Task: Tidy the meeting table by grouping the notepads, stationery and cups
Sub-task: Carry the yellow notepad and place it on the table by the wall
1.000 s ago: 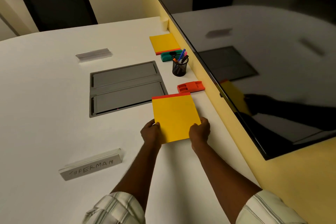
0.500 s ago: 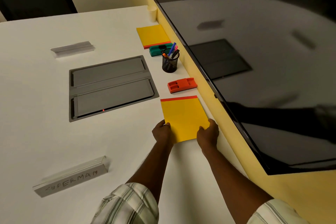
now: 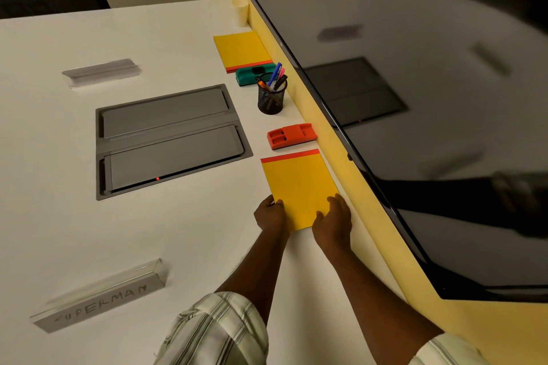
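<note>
A yellow notepad with a red top strip (image 3: 299, 187) lies flat on the white table (image 3: 59, 157) beside the yellow wall ledge. My left hand (image 3: 270, 215) grips its near left corner and my right hand (image 3: 333, 222) grips its near right corner. Just beyond it sits a red eraser block (image 3: 292, 136), then a black mesh pen cup (image 3: 271, 98) with several pens. A green eraser block (image 3: 252, 74) and a second yellow notepad (image 3: 241, 50) lie farther back. A stack of white paper cups (image 3: 240, 10) stands at the far end by the wall.
A grey recessed cable hatch (image 3: 169, 139) is set in the table's middle. An acrylic name plate reading SUPERMAN (image 3: 100, 299) stands near left, another name plate (image 3: 102, 71) far left. A large dark screen (image 3: 415, 127) runs along the right wall.
Both hands have slid the notepad to the right, up against the wall ledge and closer behind the red eraser block. The view has shifted forward and right.
</note>
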{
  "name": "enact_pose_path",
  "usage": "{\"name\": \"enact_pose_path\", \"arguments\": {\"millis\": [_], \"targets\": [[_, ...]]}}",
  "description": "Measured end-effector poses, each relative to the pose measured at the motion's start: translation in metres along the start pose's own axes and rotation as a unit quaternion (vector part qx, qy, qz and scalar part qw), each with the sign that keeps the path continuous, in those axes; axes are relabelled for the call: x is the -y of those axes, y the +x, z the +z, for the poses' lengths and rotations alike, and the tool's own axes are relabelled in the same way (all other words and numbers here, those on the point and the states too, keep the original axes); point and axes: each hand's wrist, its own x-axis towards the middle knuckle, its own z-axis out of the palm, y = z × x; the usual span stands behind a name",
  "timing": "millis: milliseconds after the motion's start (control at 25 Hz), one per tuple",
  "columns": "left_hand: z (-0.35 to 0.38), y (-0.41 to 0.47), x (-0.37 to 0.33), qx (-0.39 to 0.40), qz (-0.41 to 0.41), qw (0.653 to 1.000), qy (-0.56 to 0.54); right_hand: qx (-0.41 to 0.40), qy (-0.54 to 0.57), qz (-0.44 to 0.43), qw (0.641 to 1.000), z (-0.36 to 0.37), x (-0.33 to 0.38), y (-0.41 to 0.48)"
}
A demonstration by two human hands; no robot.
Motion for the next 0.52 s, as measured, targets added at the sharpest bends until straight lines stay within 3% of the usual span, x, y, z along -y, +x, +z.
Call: {"name": "enact_pose_path", "arguments": {"millis": [240, 520], "targets": [[0.005, 0.001, 0.003, 0.025, 0.003, 0.998, 0.065, 0.078, -0.096, -0.079, 0.989, 0.021, -0.004, -0.010], [0.010, -0.001, -0.009, 0.023, 0.095, 0.958, 0.271, 0.120, -0.162, -0.092, 0.975, 0.028, -0.010, -0.010]]}}
